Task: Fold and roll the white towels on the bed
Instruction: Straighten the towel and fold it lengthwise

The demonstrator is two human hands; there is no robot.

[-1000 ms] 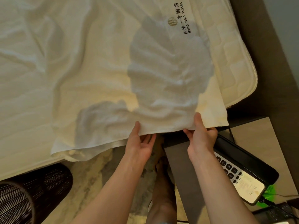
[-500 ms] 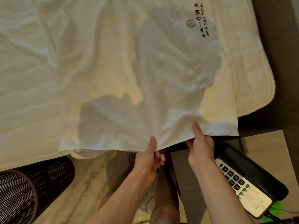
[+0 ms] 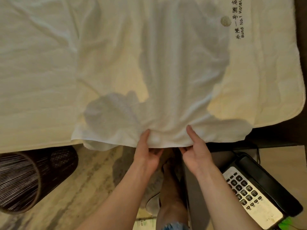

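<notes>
- Two hands are gripping the near hem of the white towel (image 3: 166, 72), close together, around the middle of that edge
- The left hand (image 3: 146, 153) is pinching the hem with the thumb lying on top of the cloth and the fingers curling in underneath
- The right hand (image 3: 196, 151) is doing the same thing just beside it: thumb up on the towel, fingers tucking under the edge
- The bit of hem between the two thumbs is bunching into a little soft hump
- The towel itself is lying spread out across the bed (image 3: 33, 105), wrinkling in a few long creases, with its near edge hanging just over the side of the mattress
- The embroidered hotel logo (image 3: 232, 22) is sitting up at the far right of the towel, reading sideways
- A shadow is falling across the middle of the cloth
- Down on the floor to the left, a dark woven basket (image 3: 25, 180) is standing right against the bed
- A black desk phone (image 3: 252, 196) is resting on the nightstand (image 3: 282, 155) to the right, keypad facing up
- The person's bare leg (image 3: 171, 188) is showing between the two forearms
</notes>
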